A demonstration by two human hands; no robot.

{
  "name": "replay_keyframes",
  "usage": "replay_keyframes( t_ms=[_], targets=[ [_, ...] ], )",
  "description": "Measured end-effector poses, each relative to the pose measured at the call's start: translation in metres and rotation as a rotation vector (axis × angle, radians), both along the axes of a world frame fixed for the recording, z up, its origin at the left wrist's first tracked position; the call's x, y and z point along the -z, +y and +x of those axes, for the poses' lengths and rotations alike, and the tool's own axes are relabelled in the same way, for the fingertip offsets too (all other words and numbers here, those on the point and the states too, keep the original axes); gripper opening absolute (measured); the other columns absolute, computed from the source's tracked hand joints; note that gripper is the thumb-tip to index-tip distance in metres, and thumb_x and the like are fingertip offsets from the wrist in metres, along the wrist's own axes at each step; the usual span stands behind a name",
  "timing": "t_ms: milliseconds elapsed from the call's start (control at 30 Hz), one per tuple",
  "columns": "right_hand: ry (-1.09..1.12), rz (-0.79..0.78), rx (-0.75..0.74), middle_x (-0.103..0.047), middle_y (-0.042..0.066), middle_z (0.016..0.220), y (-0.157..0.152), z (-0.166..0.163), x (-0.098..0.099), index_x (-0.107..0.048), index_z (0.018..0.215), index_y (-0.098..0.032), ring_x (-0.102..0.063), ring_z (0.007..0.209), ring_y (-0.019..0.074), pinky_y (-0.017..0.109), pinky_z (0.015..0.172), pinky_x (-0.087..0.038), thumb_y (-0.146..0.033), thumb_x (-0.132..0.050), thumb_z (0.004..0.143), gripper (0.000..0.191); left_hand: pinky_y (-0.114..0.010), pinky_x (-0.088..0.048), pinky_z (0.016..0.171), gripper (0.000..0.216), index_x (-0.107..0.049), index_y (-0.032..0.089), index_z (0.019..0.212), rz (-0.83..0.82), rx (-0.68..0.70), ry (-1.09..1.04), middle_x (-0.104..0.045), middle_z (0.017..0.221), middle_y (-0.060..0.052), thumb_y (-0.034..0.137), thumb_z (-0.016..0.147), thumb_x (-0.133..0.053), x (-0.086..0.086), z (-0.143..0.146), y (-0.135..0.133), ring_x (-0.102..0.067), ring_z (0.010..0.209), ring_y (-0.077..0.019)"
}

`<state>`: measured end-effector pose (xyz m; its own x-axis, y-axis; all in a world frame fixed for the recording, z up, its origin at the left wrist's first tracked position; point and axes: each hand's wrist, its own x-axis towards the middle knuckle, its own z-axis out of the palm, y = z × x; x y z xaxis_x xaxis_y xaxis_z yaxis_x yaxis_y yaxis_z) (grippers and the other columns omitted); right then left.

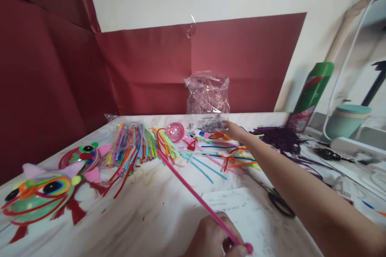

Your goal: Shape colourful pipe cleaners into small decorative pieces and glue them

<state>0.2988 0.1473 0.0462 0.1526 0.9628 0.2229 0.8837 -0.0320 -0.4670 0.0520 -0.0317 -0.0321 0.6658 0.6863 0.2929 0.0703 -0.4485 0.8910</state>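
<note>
Near the front edge, my left hand is closed around one end of a bright pink pipe cleaner. The stem slants up and left across the table, and its held end is bent into a small curl. My right hand is stretched to the back of the table, beside a clear plastic bag lying flat. Its fingertips are small and partly hidden, so a grip cannot be made out. Loose coloured pipe cleaners lie below that hand. A pink clear plastic ball half sits to its left.
Two decorated fish-like lanterns stand at the left. A thick bundle of pipe cleaners lies behind them. Scissors, a printed sheet, purple strands, a green spray can and an upright clear bag are around.
</note>
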Motion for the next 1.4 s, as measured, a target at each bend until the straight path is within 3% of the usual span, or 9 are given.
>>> replay_keyframes(
  t_ms=[133, 333, 467, 633, 800, 900, 1033, 1233, 1400],
  targets=[
    [-0.004, 0.054, 0.062, -0.054, 0.007, 0.112, 0.002, 0.012, 0.005, -0.051, 0.111, -0.017, -0.056, 0.093, 0.0185, 0.039, 0.078, -0.047, -0.029, -0.049, 0.087, 0.028, -0.021, -0.039, 0.051, 0.008, -0.063, 0.014, 0.056, 0.01, -0.043, 0.029, -0.052, 0.057, -0.002, 0.017, 0.063, -0.062, -0.002, 0.001, 0.002, -0.047, 0.05, -0.01],
    [0.033, -0.034, -0.205, -0.057, 0.006, 0.106, -0.02, -0.022, 0.039, -0.054, 0.106, -0.015, -0.058, 0.089, 0.0175, 0.037, 0.076, -0.048, -0.029, -0.05, 0.086, 0.024, -0.022, -0.037, 0.051, 0.01, -0.059, 0.013, 0.053, 0.025, -0.112, 0.081, -0.052, 0.054, -0.002, 0.01, 0.062, -0.057, -0.016, 0.003, -0.003, -0.047, 0.051, -0.0109],
    [0.126, 0.032, -0.254, -0.059, 0.006, 0.104, -0.033, -0.028, 0.035, -0.056, 0.101, -0.015, -0.057, 0.091, 0.0172, 0.038, 0.079, -0.047, -0.026, -0.05, 0.086, 0.02, -0.024, -0.038, 0.057, 0.01, -0.057, 0.013, 0.054, -0.008, -0.198, 0.07, -0.053, 0.056, -0.002, 0.012, 0.064, -0.056, -0.019, 0.002, -0.003, -0.049, 0.056, -0.0124],
    [0.291, 0.178, -0.197, -0.064, 0.007, 0.086, -0.086, -0.041, 0.024, -0.056, 0.096, -0.012, -0.06, 0.079, 0.0156, 0.029, 0.07, -0.049, -0.023, -0.026, 0.09, 0.033, -0.023, -0.036, 0.057, 0.013, -0.052, 0.015, 0.056, -0.301, -0.354, -0.131, -0.049, 0.051, 0.002, 0.022, 0.066, -0.057, -0.033, -0.004, 0.008, -0.046, 0.055, -0.0112],
    [0.292, 0.166, -0.235, -0.064, 0.002, 0.067, -0.142, -0.065, 0.046, -0.059, 0.078, -0.015, -0.059, 0.061, 0.0134, 0.024, 0.057, -0.047, -0.027, -0.04, 0.082, 0.023, -0.021, -0.033, 0.056, 0.016, -0.05, 0.014, 0.053, -0.42, -0.393, -0.327, -0.044, 0.048, 0.005, 0.022, 0.062, -0.06, -0.036, -0.006, 0.019, -0.041, 0.053, -0.0087],
    [0.169, 0.206, -0.111, -0.064, 0.006, 0.077, -0.136, -0.055, 0.055, -0.06, 0.076, -0.014, -0.058, 0.072, 0.0176, 0.03, 0.068, -0.045, -0.018, -0.044, 0.078, 0.017, -0.02, -0.031, 0.054, 0.016, -0.049, 0.015, 0.053, -0.419, -0.379, -0.308, -0.04, 0.047, 0.006, 0.022, 0.062, -0.06, -0.03, -0.004, 0.017, -0.039, 0.052, -0.0085],
    [-0.035, 0.229, -0.041, -0.058, 0.012, 0.104, -0.104, -0.036, 0.055, -0.06, 0.093, -0.012, -0.05, 0.1, 0.0239, 0.039, 0.086, -0.038, -0.019, -0.056, 0.077, 0.018, -0.021, -0.028, 0.05, 0.014, -0.051, 0.014, 0.056, -0.401, -0.364, -0.255, -0.042, 0.048, 0.005, 0.022, 0.062, -0.061, -0.025, -0.003, 0.013, -0.036, 0.049, -0.0081],
    [-0.187, 0.157, 0.024, -0.057, 0.006, 0.107, -0.069, -0.016, 0.04, -0.055, 0.105, -0.016, -0.057, 0.089, 0.0171, 0.037, 0.077, -0.048, -0.029, -0.049, 0.087, 0.024, -0.022, -0.031, 0.053, 0.014, -0.051, 0.015, 0.056, -0.336, -0.354, -0.235, -0.045, 0.049, 0.004, 0.022, 0.065, -0.059, -0.027, -0.006, 0.019, -0.041, 0.052, -0.0098],
    [-0.249, 0.102, -0.008, -0.056, 0.006, 0.11, -0.066, 0.002, 0.039, -0.054, 0.108, -0.016, -0.056, 0.092, 0.018, 0.038, 0.078, -0.048, -0.028, -0.049, 0.086, 0.025, -0.022, -0.033, 0.054, 0.015, -0.05, 0.015, 0.057, -0.298, -0.33, -0.189, -0.045, 0.05, 0.004, 0.023, 0.067, -0.058, -0.025, -0.005, 0.019, -0.041, 0.053, -0.0102]
  ],
)
